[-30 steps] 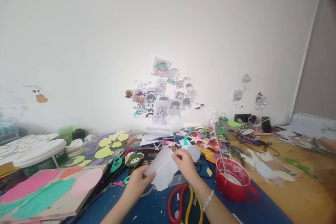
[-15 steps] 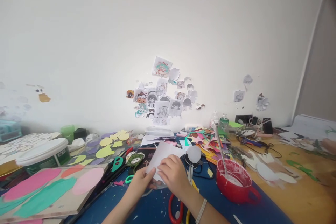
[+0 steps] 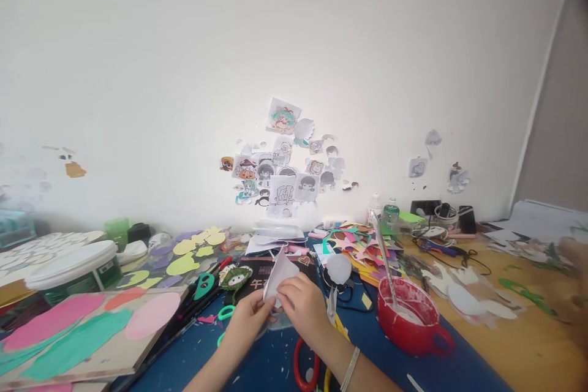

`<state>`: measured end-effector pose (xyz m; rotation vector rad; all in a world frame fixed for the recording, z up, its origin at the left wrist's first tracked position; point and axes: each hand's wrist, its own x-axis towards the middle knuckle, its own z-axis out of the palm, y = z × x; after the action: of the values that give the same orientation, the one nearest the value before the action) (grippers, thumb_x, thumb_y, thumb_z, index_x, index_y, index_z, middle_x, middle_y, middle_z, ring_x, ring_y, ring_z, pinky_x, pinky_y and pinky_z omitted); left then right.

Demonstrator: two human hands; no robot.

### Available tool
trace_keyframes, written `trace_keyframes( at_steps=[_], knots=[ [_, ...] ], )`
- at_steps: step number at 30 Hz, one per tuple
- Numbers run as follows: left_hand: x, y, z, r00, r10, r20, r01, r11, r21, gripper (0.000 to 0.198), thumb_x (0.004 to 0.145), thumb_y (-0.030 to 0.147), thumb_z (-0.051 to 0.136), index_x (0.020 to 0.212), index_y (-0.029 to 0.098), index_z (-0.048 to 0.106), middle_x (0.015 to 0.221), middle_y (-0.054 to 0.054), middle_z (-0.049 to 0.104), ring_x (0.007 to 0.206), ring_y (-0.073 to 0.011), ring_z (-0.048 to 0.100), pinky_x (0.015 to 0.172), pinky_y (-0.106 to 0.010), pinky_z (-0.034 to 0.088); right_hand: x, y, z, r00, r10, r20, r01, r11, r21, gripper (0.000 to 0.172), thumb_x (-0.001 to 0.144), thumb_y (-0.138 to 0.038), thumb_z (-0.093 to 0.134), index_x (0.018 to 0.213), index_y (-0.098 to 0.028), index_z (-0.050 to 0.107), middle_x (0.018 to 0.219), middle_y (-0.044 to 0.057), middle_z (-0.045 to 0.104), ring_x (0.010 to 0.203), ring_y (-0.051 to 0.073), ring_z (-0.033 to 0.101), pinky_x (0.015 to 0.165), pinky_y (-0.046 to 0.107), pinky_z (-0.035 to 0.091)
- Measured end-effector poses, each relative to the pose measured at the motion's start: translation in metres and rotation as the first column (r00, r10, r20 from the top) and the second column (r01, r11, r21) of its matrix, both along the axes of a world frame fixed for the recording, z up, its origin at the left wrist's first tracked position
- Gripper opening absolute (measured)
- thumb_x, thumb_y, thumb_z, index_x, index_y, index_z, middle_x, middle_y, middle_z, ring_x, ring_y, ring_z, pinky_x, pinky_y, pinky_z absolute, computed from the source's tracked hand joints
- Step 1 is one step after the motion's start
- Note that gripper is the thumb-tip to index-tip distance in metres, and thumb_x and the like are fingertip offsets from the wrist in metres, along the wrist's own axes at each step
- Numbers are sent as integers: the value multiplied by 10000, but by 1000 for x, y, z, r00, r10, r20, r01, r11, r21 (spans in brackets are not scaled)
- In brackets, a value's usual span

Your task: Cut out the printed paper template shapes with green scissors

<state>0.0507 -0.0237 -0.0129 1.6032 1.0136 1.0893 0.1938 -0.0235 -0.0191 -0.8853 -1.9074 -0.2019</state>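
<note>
Right in the middle, a sheet of white paper (image 3: 281,272) stands up between both hands, above the blue mat (image 3: 367,370), its top corner a tall point. The left hand (image 3: 250,312) has thumb and fingers pinched together on the lower left edge; the right hand (image 3: 301,303), curled, has its fingertips closed on the right side, the two hands almost meeting. Some fingertips are hidden behind the paper.

Just behind it, a black item (image 3: 266,277) carries pale print: capitals starting "MI", then the character "午", the rest covered. A green round-faced charm (image 3: 235,278) sits beside that.

Room now: a strip of mat shows between the right forearm and the red mug (image 3: 404,334), which stands near the mat's right edge, a metal spoon (image 3: 386,263) leaning up out of it. Left of the left forearm, more mat, flecked with snippets, runs up to the board (image 3: 110,355) and its coloured paper shapes. Tight below, though: scissors with a red handle loop (image 3: 296,364) lie partly under the right forearm.

Farther out, coloured scraps (image 3: 358,245) pile up at the back, and the label on the white-lidded tub (image 3: 76,260) is too small to read.
</note>
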Motion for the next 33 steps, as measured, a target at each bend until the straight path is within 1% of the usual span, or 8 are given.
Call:
trace_keyframes(
  at_steps=[3, 5, 7, 10, 13, 21, 26, 33],
  knots=[
    [-2, 1, -4, 989, 41, -144, -19, 988, 155, 322, 717, 443, 495, 697, 133, 580, 631, -17, 593, 596, -163, 546, 575, -254, 450, -2, 0, -2, 998, -36, 42, 37, 999, -24, 176, 747, -70, 483, 691, -188, 601, 714, 8, 628, 681, 153, 501, 606, 243, 383],
    [-4, 1, -7, 966, 79, -245, -16, 968, 251, 311, 763, 412, 442, 698, 140, 579, 637, -16, 585, 609, -161, 534, 576, -240, 425, -3, 1, -3, 995, -67, 72, 70, 997, -33, 179, 722, -56, 480, 650, -185, 582, 674, 8, 614, 661, 151, 499, 594, 238, 375],
    [-5, 0, -7, 937, 115, -329, -6, 949, 314, 308, 790, 387, 403, 706, 148, 578, 647, -19, 588, 624, -164, 526, 579, -235, 404, -4, 1, -5, 992, -86, 93, 89, 996, -31, 177, 703, -49, 475, 630, -182, 566, 655, 10, 601, 655, 150, 499, 590, 235, 369],
    [-5, -2, -5, 898, 155, -412, 7, 931, 365, 294, 803, 355, 379, 690, 158, 566, 624, -15, 579, 611, -162, 509, 568, -228, 373, -5, 2, -6, 991, -95, 98, 98, 995, -25, 168, 679, -43, 472, 624, -180, 552, 655, 13, 592, 667, 149, 501, 596, 231, 366],
    [-5, -4, -2, 874, 173, -454, 17, 923, 385, 287, 808, 330, 363, 661, 163, 545, 600, -10, 563, 593, -158, 495, 556, -225, 351, -5, 2, -5, 991, -93, 97, 97, 995, -35, 161, 659, -39, 471, 612, -177, 538, 655, 14, 588, 670, 148, 501, 594, 227, 362],
    [-4, -7, 2, 857, 179, -484, 33, 917, 398, 298, 818, 329, 342, 683, 165, 551, 626, -21, 581, 610, -162, 502, 568, -229, 346, -5, -1, 0, 990, -105, 98, 113, 990, -87, 165, 634, -37, 448, 591, -183, 511, 644, 12, 570, 654, 151, 501, 567, 224, 345],
    [-4, -8, 4, 853, 184, -488, 36, 913, 406, 322, 819, 346, 339, 685, 171, 574, 638, -23, 603, 609, -163, 515, 553, -227, 346, -5, -1, 0, 996, -60, 71, 69, 989, -128, 161, 622, -35, 438, 584, -181, 495, 628, 11, 552, 646, 153, 498, 577, 223, 353],
    [-4, -7, -1, 853, 206, -480, 11, 912, 410, 334, 817, 362, 347, 684, 167, 582, 650, -25, 617, 605, -158, 525, 551, -222, 353, -4, -4, 5, 1000, 8, 7, -6, 975, -221, 174, 619, -18, 427, 584, -172, 498, 628, 7, 541, 629, 139, 491, 564, 207, 350]
  ],
)
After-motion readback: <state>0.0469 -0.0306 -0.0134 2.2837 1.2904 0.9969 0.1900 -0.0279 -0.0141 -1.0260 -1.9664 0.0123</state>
